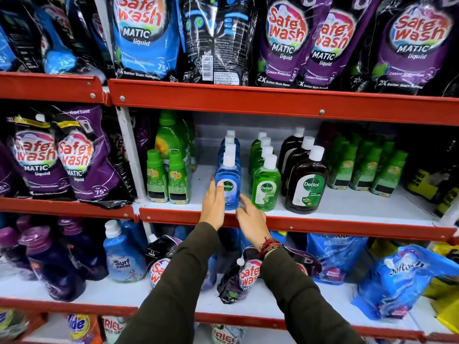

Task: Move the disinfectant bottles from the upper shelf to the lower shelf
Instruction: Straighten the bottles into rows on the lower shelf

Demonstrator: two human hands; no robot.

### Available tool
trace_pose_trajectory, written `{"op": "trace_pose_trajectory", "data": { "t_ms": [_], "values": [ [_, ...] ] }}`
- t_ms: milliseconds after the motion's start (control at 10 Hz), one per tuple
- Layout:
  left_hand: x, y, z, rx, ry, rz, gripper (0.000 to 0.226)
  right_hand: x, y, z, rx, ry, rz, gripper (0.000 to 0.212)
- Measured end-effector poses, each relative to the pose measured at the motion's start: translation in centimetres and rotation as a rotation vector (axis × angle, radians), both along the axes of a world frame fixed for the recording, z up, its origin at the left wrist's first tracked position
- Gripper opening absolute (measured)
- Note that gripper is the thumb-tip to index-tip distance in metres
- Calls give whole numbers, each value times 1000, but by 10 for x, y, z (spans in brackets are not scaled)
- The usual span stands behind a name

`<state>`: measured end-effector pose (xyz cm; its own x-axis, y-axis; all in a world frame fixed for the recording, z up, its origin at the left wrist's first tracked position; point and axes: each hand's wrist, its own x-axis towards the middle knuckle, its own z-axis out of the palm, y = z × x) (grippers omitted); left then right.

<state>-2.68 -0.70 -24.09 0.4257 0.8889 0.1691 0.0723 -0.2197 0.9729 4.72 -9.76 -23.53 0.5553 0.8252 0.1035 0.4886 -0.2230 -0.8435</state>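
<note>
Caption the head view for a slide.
Both hands, left and right, reach the front blue Dettol bottle on the middle shelf.

Both arms reach forward and up in dark olive sleeves. The left hand (pixel 213 207) is raised with fingers straight and loosely spread, palm turned inward. The right hand (pixel 252 219) sits slightly lower, fingers extended and parted, with red thread bands (pixel 271 245) wrapped around its wrist.
</note>
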Motion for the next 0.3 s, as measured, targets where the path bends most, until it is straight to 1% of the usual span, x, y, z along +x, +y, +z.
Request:
{"op": "trace_pose_trajectory", "data": {
  "t_ms": [100,200,300],
  "values": [
    [-1,-3,3,18,13,-6,55,1,-4,1,27,38,2,52],
    [-2,0,3,30,40,-5,57,3,-2,0,20,72,1,53],
    [0,-4,4,45,39,28,60,4,-6,1,60,87,40,54]
  ]
}}
